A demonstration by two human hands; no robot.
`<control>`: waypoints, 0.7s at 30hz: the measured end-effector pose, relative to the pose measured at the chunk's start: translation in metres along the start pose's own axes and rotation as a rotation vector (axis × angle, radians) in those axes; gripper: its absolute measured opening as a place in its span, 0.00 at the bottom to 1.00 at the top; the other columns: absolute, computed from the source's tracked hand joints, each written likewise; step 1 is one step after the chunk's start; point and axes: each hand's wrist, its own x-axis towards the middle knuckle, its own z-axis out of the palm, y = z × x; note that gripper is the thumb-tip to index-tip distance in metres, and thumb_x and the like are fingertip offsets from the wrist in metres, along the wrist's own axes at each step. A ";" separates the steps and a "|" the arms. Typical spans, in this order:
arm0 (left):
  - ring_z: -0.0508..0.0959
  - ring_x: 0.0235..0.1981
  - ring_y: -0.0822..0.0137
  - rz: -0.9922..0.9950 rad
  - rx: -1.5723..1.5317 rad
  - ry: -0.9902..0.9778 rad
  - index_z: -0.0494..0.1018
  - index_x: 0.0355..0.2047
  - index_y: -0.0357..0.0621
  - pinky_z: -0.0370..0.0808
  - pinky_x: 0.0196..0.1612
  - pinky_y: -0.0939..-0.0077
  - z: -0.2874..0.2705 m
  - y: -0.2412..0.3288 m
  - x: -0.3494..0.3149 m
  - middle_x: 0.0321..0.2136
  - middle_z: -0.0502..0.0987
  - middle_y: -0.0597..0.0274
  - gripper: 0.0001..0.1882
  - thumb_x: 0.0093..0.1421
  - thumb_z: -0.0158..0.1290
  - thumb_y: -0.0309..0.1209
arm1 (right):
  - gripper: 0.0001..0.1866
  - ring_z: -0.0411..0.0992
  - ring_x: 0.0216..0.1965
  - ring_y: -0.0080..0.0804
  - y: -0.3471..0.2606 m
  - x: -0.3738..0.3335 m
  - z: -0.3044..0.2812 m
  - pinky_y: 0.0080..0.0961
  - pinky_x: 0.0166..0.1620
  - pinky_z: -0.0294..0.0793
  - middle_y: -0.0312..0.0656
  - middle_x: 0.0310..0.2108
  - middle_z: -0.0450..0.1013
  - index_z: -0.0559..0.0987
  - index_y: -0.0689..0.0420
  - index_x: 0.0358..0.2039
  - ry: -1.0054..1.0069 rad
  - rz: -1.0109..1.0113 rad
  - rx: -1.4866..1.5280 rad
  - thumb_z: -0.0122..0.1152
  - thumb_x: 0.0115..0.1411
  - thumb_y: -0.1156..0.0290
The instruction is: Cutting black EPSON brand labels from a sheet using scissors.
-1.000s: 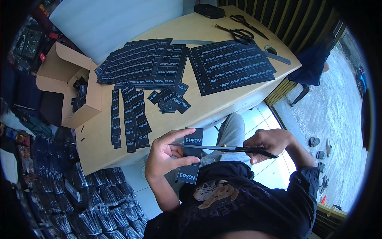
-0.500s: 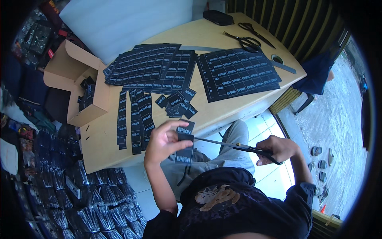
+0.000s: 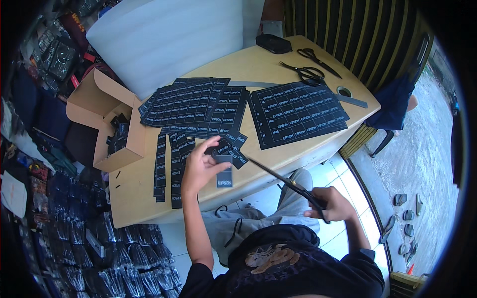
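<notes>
My left hand point(image 3: 199, 166) is over the table's front edge, pinching a short black label strip point(image 3: 224, 181) with pale lettering under its thumb. Just beyond its fingers lies a small heap of cut black labels point(image 3: 238, 158). My right hand point(image 3: 334, 203), in front of the table on the right, grips black-handled scissors point(image 3: 285, 180). Their long blades point up and left toward the heap, apart from the strip, and look nearly together. Long uncut label strips point(image 3: 176, 186) lie on the table left of my left hand.
Printed black sheets lie in a left stack point(image 3: 181, 102) and a right stack point(image 3: 298, 114). An open cardboard box point(image 3: 131, 149) holding black pieces stands at the left. Spare scissors point(image 3: 310, 75), a tape roll point(image 3: 343, 91), a metal ruler point(image 3: 354, 102) and a black pouch point(image 3: 273, 43) lie farther back.
My left hand has moved over the table toward the cut labels, and the strip in it now shows shorter. The scissors have come away from the strip. The view has shifted slightly.
</notes>
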 end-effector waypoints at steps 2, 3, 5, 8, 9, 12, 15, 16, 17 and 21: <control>0.76 0.26 0.78 0.023 -0.167 -0.027 0.64 0.54 0.35 0.75 0.31 0.85 0.014 0.015 -0.016 0.47 0.71 0.52 0.36 0.43 0.63 0.15 | 0.22 0.66 0.18 0.22 -0.021 0.016 0.021 0.21 0.23 0.62 0.36 0.17 0.70 0.74 0.61 0.23 0.145 0.006 0.189 0.72 0.45 0.55; 0.76 0.27 0.78 0.044 -0.337 -0.058 0.65 0.52 0.34 0.75 0.30 0.85 0.022 0.019 -0.024 0.48 0.71 0.53 0.34 0.43 0.63 0.15 | 0.22 0.64 0.20 0.20 -0.032 0.025 0.033 0.20 0.25 0.61 0.36 0.18 0.70 0.74 0.61 0.22 0.208 0.014 0.345 0.72 0.46 0.55; 0.77 0.29 0.76 0.067 -0.392 -0.092 0.66 0.49 0.31 0.76 0.32 0.84 0.039 0.031 -0.037 0.46 0.71 0.53 0.30 0.44 0.62 0.14 | 0.19 0.65 0.26 0.17 -0.040 0.048 0.056 0.17 0.31 0.63 0.38 0.30 0.74 0.70 0.60 0.30 0.310 -0.190 0.615 0.72 0.48 0.65; 0.77 0.31 0.74 0.145 -0.377 -0.024 0.66 0.48 0.29 0.77 0.35 0.82 0.053 0.027 -0.053 0.44 0.72 0.50 0.28 0.46 0.63 0.16 | 0.19 0.64 0.26 0.14 -0.061 0.068 0.069 0.16 0.30 0.63 0.35 0.28 0.72 0.67 0.58 0.32 0.280 -0.262 0.767 0.71 0.49 0.69; 0.77 0.31 0.74 0.141 -0.376 -0.024 0.66 0.48 0.29 0.77 0.35 0.82 0.053 0.027 -0.056 0.44 0.72 0.50 0.28 0.46 0.63 0.16 | 0.18 0.63 0.25 0.12 -0.066 0.071 0.071 0.14 0.29 0.62 0.33 0.26 0.69 0.67 0.57 0.31 0.262 -0.224 0.753 0.70 0.49 0.71; 0.76 0.43 0.65 0.134 -0.405 0.110 0.61 0.52 0.31 0.76 0.42 0.77 0.053 0.038 -0.065 0.49 0.67 0.45 0.34 0.46 0.64 0.19 | 0.16 0.61 0.25 0.09 -0.076 0.076 0.072 0.11 0.28 0.60 0.29 0.24 0.65 0.67 0.57 0.31 0.263 -0.205 0.778 0.69 0.50 0.73; 0.74 0.46 0.63 0.335 -0.525 0.204 0.58 0.55 0.32 0.74 0.45 0.75 0.063 0.037 -0.078 0.50 0.67 0.46 0.36 0.48 0.65 0.25 | 0.14 0.60 0.25 0.08 -0.082 0.081 0.073 0.10 0.28 0.59 0.28 0.25 0.64 0.67 0.57 0.31 0.309 -0.240 0.795 0.67 0.51 0.76; 0.72 0.48 0.62 0.337 -0.550 0.192 0.62 0.53 0.31 0.72 0.48 0.73 0.065 0.034 -0.084 0.48 0.68 0.48 0.31 0.51 0.63 0.28 | 0.14 0.60 0.25 0.09 -0.082 0.083 0.074 0.11 0.28 0.59 0.28 0.25 0.64 0.67 0.57 0.31 0.315 -0.251 0.794 0.67 0.51 0.76; 0.72 0.48 0.62 0.334 -0.553 0.190 0.62 0.53 0.31 0.72 0.48 0.73 0.064 0.031 -0.085 0.48 0.68 0.48 0.31 0.51 0.63 0.28 | 0.14 0.60 0.25 0.09 -0.082 0.084 0.074 0.11 0.28 0.59 0.28 0.25 0.64 0.67 0.57 0.31 0.322 -0.259 0.793 0.67 0.51 0.77; 0.76 0.43 0.65 0.300 -0.304 0.087 0.73 0.43 0.31 0.74 0.44 0.75 0.061 0.032 -0.086 0.43 0.72 0.52 0.16 0.53 0.59 0.19 | 0.15 0.63 0.27 0.12 -0.078 0.084 0.073 0.13 0.30 0.62 0.30 0.26 0.66 0.67 0.58 0.32 0.300 -0.263 0.778 0.67 0.52 0.74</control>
